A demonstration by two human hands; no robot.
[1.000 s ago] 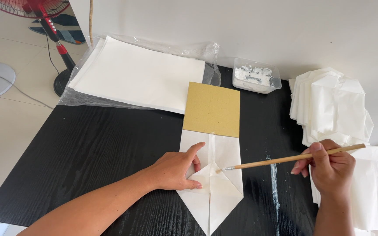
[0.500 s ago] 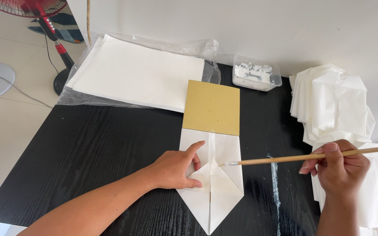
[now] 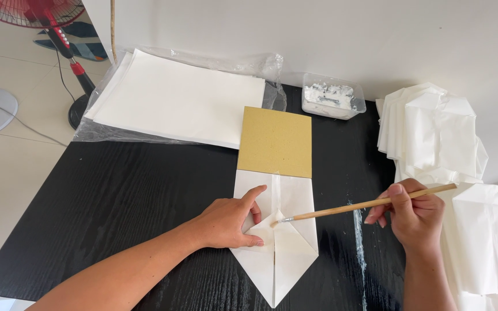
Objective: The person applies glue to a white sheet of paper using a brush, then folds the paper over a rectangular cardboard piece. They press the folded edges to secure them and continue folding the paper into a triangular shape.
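A: Since the earlier frame, what has been moved?

B: Only the brush; its bristle tip has been brought back onto the folded white paper, just beside the left thumb.

A: How are the hands placed?

B: The left hand is laid flat and open on the paper's left flap, forefinger extended. The right hand is closed around the thin wooden handle, well right of the paper.

A: Where is the paper?

B: It is lain on the black wood-grain table, between the hands, folded to a point at its near end. A square tan cardboard is overlapped at its far end.

A: What else is seen?

B: A clear tub of white paste, flat white sheets on plastic wrap, and crumpled white paper stacked at the right.
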